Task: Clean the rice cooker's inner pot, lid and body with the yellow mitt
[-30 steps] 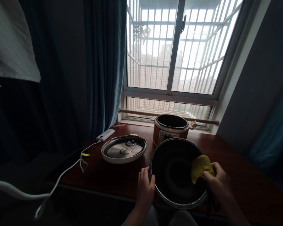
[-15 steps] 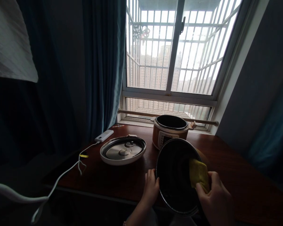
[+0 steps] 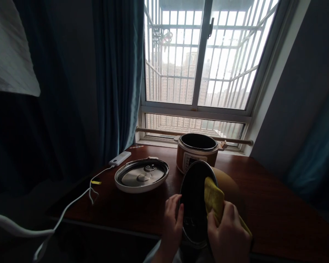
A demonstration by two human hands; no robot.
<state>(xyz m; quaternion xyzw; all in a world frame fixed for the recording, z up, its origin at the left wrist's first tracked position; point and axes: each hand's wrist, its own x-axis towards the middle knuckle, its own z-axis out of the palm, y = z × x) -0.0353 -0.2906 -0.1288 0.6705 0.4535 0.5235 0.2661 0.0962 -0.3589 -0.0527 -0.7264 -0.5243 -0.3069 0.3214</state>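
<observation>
A dark inner pot (image 3: 194,199) is held tilted on its side above the near edge of the wooden table (image 3: 276,204), its mouth turned toward the left. My left hand (image 3: 172,223) grips the pot's near-left rim, fingers curled over the edge. My right hand (image 3: 229,233) is closed on a yellow cloth (image 3: 214,199), pressing it over the pot's right rim and into the inside. The pot's golden outer wall (image 3: 230,186) shows behind the cloth.
An open rice cooker base (image 3: 197,153) stands at the back by the window. Its round lid (image 3: 142,175) lies upside down to the left. A white power bank (image 3: 120,158) with a white cable (image 3: 68,208) sits at the table's left corner. Dark curtains (image 3: 115,80) hang left.
The pot has been tipped from facing up toward me onto its side, mouth turning left. My right hand and the cloth slid left along the rim; my left hand shifted with the rim.
</observation>
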